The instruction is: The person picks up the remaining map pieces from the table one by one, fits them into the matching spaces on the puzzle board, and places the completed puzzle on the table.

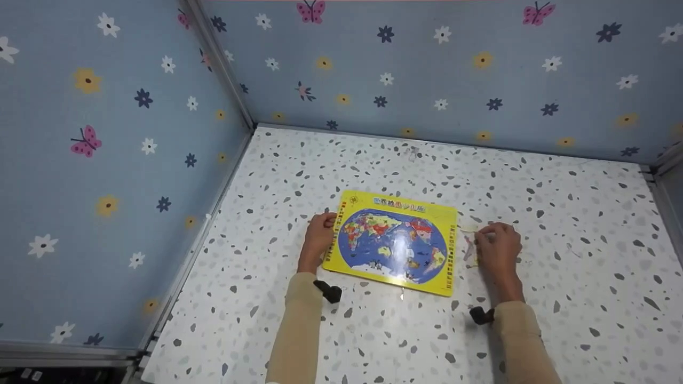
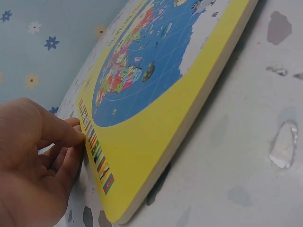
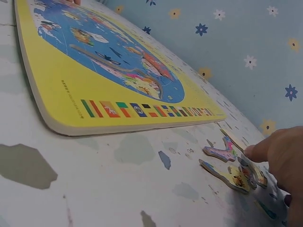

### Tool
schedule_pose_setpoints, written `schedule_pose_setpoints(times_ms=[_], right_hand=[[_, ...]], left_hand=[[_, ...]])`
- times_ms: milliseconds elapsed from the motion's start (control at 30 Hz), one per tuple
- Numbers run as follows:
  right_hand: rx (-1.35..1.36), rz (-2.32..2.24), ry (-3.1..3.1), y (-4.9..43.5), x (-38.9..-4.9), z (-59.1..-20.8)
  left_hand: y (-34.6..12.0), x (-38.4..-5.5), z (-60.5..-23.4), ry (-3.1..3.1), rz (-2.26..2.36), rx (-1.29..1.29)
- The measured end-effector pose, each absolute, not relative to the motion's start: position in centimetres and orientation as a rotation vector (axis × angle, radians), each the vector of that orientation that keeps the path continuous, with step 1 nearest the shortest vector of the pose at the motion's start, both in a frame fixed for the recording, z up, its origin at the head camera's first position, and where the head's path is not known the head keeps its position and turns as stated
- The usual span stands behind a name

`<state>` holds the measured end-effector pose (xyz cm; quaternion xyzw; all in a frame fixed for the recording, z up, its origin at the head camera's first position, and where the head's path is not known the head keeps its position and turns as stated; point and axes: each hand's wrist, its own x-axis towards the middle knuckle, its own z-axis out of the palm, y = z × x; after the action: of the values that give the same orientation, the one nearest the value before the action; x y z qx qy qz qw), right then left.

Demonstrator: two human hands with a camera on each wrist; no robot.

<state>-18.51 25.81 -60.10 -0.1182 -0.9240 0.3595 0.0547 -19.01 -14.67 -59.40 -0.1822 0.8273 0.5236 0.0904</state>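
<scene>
Sorting or picking up loose pieces (image 3: 232,177) looks to be the step in hand. The map puzzle board (image 1: 392,240) lies flat on the worktop (image 1: 592,277), and the left hand (image 1: 320,234) holds its nine-o'clock edge with bent fingers and thumb. The right hand (image 1: 500,248) is beyond three o'clock, fingers partly bent over the little cluster of pieces; I cannot tell whether it pinches one. The next move seems to call for separating one piece cleanly while the board stays steady.
</scene>
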Motion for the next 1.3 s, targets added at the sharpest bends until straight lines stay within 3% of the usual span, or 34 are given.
schedule_pose_setpoints(times_ms=[1300], right_hand=[[-0.356,1.036,-2.849,25.05,-18.44,-59.38]], left_hand=[[-14.74,-18.91,-59.62,2.404,1.625,-0.559]])
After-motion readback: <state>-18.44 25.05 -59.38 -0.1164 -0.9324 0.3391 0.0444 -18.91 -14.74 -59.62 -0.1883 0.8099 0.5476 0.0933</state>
